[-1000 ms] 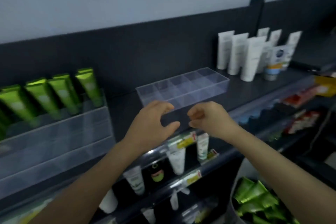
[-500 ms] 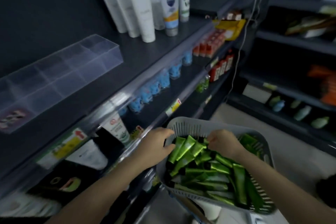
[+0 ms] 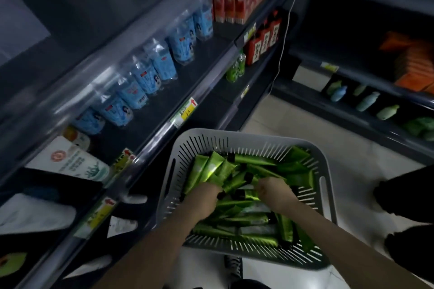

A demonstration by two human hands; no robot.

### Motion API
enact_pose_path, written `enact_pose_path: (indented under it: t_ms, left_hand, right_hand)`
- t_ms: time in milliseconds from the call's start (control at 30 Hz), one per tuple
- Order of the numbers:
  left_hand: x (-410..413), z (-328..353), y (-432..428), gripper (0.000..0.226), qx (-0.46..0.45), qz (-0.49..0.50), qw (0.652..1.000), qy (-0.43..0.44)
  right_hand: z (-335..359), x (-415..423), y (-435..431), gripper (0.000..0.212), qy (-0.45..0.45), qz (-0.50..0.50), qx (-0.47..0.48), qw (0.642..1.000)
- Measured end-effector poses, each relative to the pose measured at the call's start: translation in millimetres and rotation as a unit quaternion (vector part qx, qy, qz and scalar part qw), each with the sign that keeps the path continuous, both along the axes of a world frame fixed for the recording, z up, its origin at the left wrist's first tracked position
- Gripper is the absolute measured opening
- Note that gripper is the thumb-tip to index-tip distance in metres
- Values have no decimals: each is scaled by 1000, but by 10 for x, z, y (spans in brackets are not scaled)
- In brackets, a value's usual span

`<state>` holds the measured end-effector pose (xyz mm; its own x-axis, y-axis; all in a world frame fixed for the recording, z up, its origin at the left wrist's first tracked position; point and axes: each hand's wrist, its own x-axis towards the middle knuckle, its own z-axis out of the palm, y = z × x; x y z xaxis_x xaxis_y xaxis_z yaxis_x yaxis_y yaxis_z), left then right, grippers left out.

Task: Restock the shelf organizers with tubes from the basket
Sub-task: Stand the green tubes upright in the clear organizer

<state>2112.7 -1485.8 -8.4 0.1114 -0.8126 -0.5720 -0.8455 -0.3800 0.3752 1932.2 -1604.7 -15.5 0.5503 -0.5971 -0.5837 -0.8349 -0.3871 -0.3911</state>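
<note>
Green tubes (image 3: pixel 211 169) fan from the gripping left hand (image 3: pixel 202 197); the right hand (image 3: pixel 273 191) curls into the middle of the basket (image 3: pixel 234 135), hold unclear. That slick bunch could slip out when lifted

The picture is dim overall, with a cool, bluish tone. The brightest parts are the pale floor (image 3: pixel 347 152) and the glossy green tubes (image 3: pixel 211 169) in the basket (image 3: pixel 234 135), which catch small highlights from above. A soft glare lies along the clear rail (image 3: pixel 77 98) of the upper shelf. The lower shelf (image 3: pixel 35 195) on the left sinks into deep shadow. Blur smears the left and upper parts, so labels there are not readable. The wide lens bends the shelf lines toward the edges.
</note>
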Motion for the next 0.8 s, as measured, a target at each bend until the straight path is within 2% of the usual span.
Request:
enact_pose_path:
  t_ms: [167, 300, 400, 667, 800]
  left_hand:
    - [-193, -289, 16, 25, 27, -95, 994, -38]
    - [-201, -343, 60, 33, 42, -90, 992, -79]
    - [-84, -284, 46, 27, 49, -41, 997, -53]
    - [247, -51, 40, 55, 0, 141, 989, 34]
    - [237, 101, 87, 47, -62, 199, 975, 77]
  right_hand:
    - [-143, -25, -5, 21, -10, 7, -21, 1000]
    - [-197, -72, 1, 23, 0, 28, -37, 999]
    - [-247, -36, 8, 30, 5, 51, -46, 998]
    - [-403, 155, 110, 35, 52, 172, -96, 979]
    - [-379, 174, 164, 32, 61, 196, -130, 970]
